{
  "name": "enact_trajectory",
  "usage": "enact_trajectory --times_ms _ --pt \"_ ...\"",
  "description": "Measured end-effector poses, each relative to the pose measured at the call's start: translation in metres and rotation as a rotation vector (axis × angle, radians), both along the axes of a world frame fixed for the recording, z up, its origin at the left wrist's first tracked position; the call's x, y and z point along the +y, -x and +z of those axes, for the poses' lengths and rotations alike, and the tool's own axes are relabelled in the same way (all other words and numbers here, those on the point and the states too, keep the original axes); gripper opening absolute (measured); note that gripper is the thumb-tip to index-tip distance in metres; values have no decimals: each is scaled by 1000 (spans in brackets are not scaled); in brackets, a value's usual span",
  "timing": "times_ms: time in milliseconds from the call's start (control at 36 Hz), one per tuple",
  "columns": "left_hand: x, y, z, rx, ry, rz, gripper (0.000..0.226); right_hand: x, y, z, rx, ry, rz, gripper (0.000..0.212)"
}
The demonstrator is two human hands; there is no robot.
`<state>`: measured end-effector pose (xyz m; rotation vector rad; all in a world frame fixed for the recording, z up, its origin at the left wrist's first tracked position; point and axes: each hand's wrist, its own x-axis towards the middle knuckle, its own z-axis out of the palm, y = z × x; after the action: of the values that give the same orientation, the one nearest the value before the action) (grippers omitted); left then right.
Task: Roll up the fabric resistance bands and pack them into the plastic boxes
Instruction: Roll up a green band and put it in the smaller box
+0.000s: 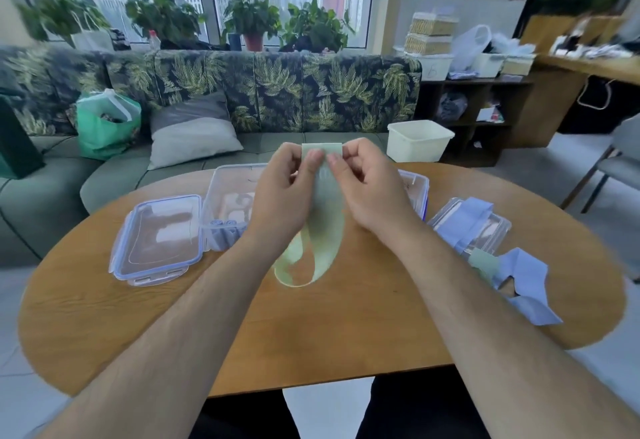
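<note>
A pale green fabric band (320, 241) hangs as a loop above the round wooden table (207, 327). My left hand (287, 192) and my right hand (367, 185) pinch its top end side by side, thumbs on the near face. Behind my left hand stands an open clear plastic box (225, 203) with rolled blue bands (223, 230) inside. Its lid (157, 239) lies to the left. A second clear box (414, 189) is partly hidden behind my right hand. Loose blue bands (523, 282) and one green band (483, 262) lie at the right.
Another clear lid (485, 230) lies under the blue bands at the right. A leaf-print sofa (277, 92) with a pillow and a green bag runs behind the table. A white tub (417, 140) stands beyond the far edge. A chair (620, 161) is at right.
</note>
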<state>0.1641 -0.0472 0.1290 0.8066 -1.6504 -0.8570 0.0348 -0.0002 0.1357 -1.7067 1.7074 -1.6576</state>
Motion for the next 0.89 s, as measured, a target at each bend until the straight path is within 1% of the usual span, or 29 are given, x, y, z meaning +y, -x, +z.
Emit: enact_trajectory --times_ms 139,250,361,417,472,556,611,667,750,806,889 --pt "10 -3 26 -39 32 21 29 11 -9 24 -58 -16 38 21" --pt "16 -5 39 34 -59 -66 31 16 -11 37 -157 -49 9 20" --pt "19 -7 38 52 -75 -106 32 16 -11 34 -284 -128 39 28" --pt "20 -6 31 58 -99 -134 31 16 -11 27 -325 -147 63 29" --pt "21 -6 21 43 -139 -150 33 16 -11 18 -328 -144 63 29" --pt "24 -9 1 15 -213 -250 40 14 -8 6 -357 -128 38 26" --pt "29 -12 -15 -29 -285 -309 35 11 -5 0 -347 -140 -4 22" --pt "33 -12 -32 -66 -351 -358 26 5 -2 -8 -290 -170 -49 18" --pt "32 -9 -55 -82 -347 -325 17 0 1 -22 -182 -264 -88 17" --pt "27 -7 -67 -84 -332 -268 14 1 2 -33 -185 -313 -69 20" --pt "19 -6 -77 -75 -375 -213 26 5 5 -48 -245 -367 6 30"
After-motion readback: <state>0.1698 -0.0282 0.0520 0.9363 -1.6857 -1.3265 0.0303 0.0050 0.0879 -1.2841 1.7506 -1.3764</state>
